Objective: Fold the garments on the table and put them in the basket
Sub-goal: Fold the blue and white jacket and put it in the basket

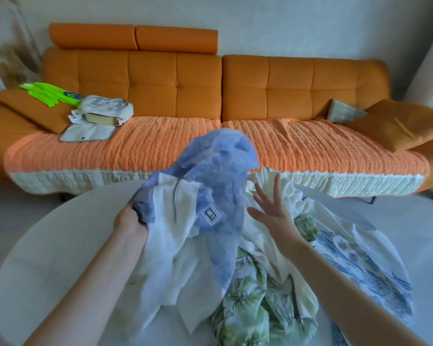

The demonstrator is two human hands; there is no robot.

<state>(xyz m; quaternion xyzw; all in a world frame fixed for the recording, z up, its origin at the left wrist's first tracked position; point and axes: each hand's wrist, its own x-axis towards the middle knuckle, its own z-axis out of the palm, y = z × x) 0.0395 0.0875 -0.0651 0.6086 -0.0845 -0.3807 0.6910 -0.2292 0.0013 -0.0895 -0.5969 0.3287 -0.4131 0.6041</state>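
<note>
The blue garment (pixel 218 176) is blurred mid-frame, above the pile (pixel 260 283) on the table (pixel 48 245). My left hand (pixel 130 223) grips its edge, fingers buried in cloth; my right hand (pixel 270 208) hovers, fingers spread.

Left of the garment heap (pixel 260 295), the round surface (pixel 48 245) shows uncovered, open for a hand to pass. The heap spreads to the right rim. Above the heap, a lifted blue-and-white garment (pixel 218 171) blocks the way across. Behind the heap, the sofa (pixel 148 151) stands close.
</note>
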